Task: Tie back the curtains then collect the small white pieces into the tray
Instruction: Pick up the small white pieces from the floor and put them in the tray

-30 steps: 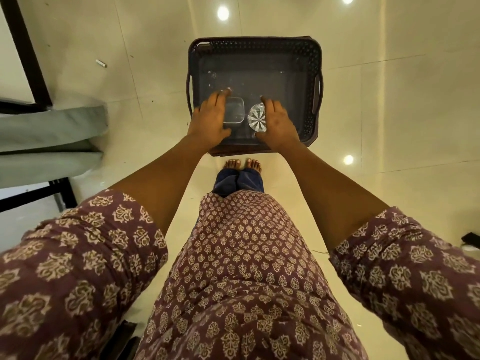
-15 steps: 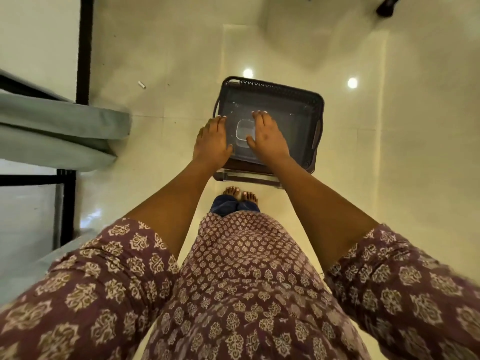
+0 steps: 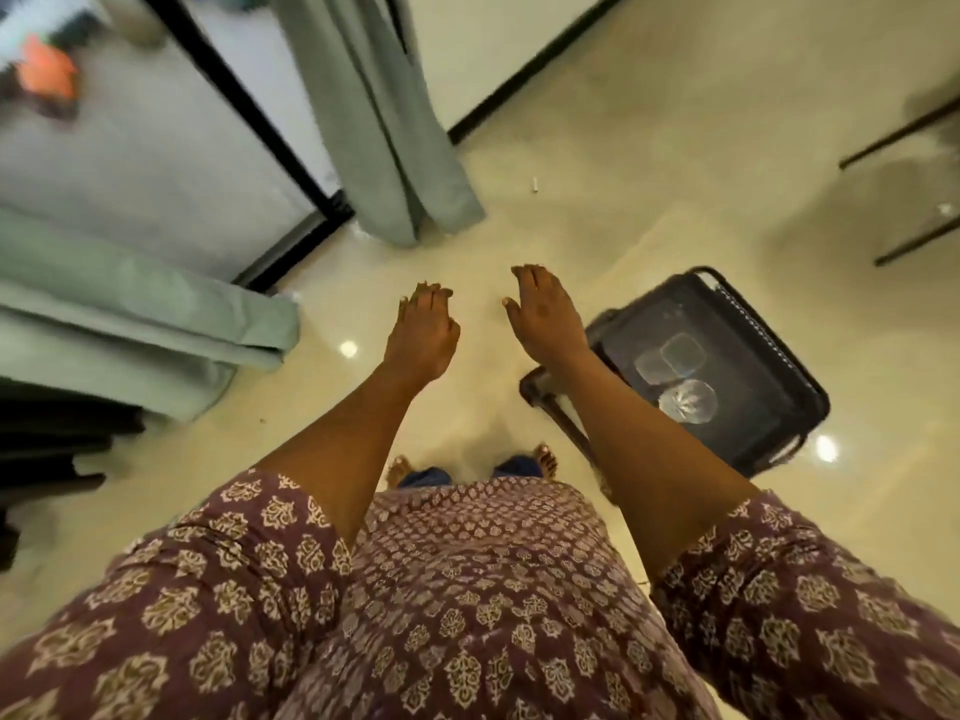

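A dark plastic tray (image 3: pixel 779 350) sits on the floor at the right, with a clear square container (image 3: pixel 681 351) and a round glass dish (image 3: pixel 688 401) inside. My left hand (image 3: pixel 422 330) and my right hand (image 3: pixel 545 317) hover empty above the floor, fingers straight, left of the tray. One grey-green curtain (image 3: pixel 384 122) hangs loose ahead of my hands. A second curtain panel (image 3: pixel 130 324) lies bunched at the left. A small white piece (image 3: pixel 535 185) lies on the floor beyond the hanging curtain.
A black-framed glass door (image 3: pixel 156 148) stands behind the curtains at the upper left. Dark furniture legs (image 3: pixel 914 200) stand at the far right. Another small white object (image 3: pixel 944 209) lies near them. My bare feet (image 3: pixel 543 459) stand on the glossy tile.
Both hands have left the tray and lifted empty. The view has swung left, so the tray now lies to my right and the curtains have come into view ahead.
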